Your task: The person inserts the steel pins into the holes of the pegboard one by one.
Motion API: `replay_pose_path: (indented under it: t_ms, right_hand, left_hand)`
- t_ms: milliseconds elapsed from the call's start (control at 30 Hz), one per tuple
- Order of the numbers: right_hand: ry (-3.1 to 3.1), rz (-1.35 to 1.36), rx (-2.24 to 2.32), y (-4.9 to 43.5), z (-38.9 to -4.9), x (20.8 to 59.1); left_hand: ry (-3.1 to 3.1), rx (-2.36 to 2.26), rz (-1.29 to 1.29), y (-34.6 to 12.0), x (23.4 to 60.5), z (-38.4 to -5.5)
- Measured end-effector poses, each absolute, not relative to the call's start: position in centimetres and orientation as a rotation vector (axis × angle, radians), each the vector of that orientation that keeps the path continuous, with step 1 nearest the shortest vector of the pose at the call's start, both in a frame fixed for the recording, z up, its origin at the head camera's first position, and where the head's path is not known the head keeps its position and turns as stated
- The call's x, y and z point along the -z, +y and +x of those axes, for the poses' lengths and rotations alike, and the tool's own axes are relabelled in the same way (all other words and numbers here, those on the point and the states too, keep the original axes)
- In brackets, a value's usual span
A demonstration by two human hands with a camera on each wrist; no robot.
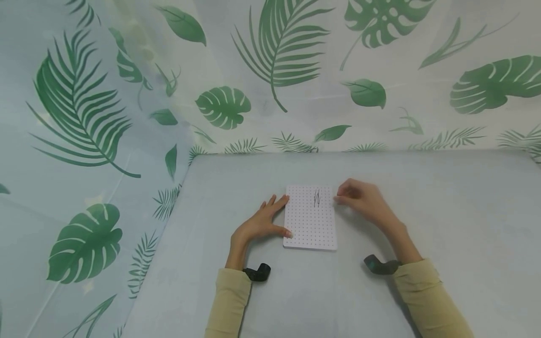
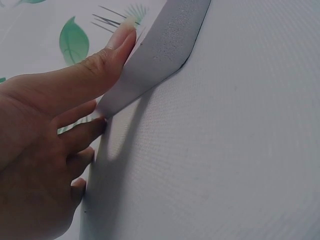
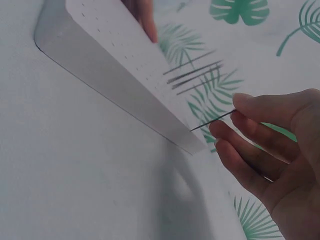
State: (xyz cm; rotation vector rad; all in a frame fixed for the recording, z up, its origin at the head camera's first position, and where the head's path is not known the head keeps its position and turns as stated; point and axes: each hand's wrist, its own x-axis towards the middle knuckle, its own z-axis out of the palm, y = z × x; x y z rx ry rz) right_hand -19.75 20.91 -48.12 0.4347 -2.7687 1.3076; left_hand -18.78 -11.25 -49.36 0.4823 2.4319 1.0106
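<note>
A white block [image 1: 304,225] with a grid of small holes lies on the table. Several thin dark pins [image 1: 317,198] stand in its far part, right of its middle. My left hand [image 1: 259,224] is spread along the block's left side, its thumb [image 2: 121,42] resting on the top near the front corner. Beyond the right edge, my right hand [image 1: 367,203] pinches another thin dark pin [image 3: 214,120] between thumb and fingertips. That pin slants toward the block's far right part in the right wrist view, apart from the standing pins.
The block rests on a pale table [image 1: 308,291]. A curtain printed with green leaves [image 1: 291,70] hangs behind the table and along its left side. Dark wrist cameras [image 1: 258,272] sit beside both sleeves, low over the tabletop.
</note>
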Motion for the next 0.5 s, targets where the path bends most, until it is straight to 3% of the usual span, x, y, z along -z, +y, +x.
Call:
replay_pose_path:
  t_ms: [500]
  right_hand:
    - [-2.671,0.495,-1.391,19.1,-19.6,48.7]
  left_hand:
    - [2.437,-1.005,0.488,-11.3,49.6,-18.8]
